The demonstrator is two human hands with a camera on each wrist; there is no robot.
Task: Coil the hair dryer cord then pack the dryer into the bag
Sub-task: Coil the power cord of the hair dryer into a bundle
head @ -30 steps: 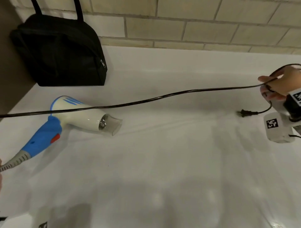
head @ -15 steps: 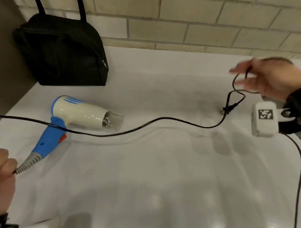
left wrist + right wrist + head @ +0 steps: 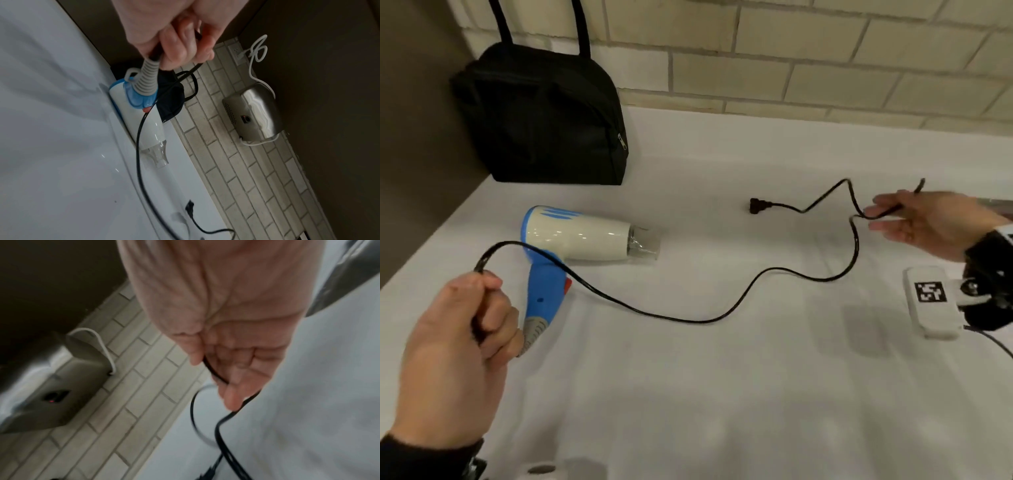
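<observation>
A white and blue hair dryer point(image 3: 578, 240) point(image 3: 144, 123) lies on the white counter, nozzle to the right. Its black cord point(image 3: 688, 318) point(image 3: 139, 162) point(image 3: 218, 426) trails slack across the counter. My left hand point(image 3: 462, 329) point(image 3: 174, 37) grips the cord just past the grey strain relief point(image 3: 534, 330) point(image 3: 147, 81), with a loop rising from the fist. My right hand point(image 3: 928, 222) point(image 3: 226, 369) holds the cord near its far end between thumb and fingers. The plug point(image 3: 756, 205) point(image 3: 190, 209) lies on the counter left of that hand. A black zipped bag point(image 3: 541, 116) stands at the back left.
A brick wall point(image 3: 791, 68) backs the counter point(image 3: 722, 394); a dark wall point(image 3: 414, 137) bounds its left side. A metal hand dryer point(image 3: 252, 113) point(image 3: 51, 394) with a white cable hangs on the brick wall. A white tagged device point(image 3: 931, 301) hangs at my right wrist.
Both hands have moved inward, so the taut cord is slack on the counter. My left hand has come into view gripping the cord. The plug has shifted left.
</observation>
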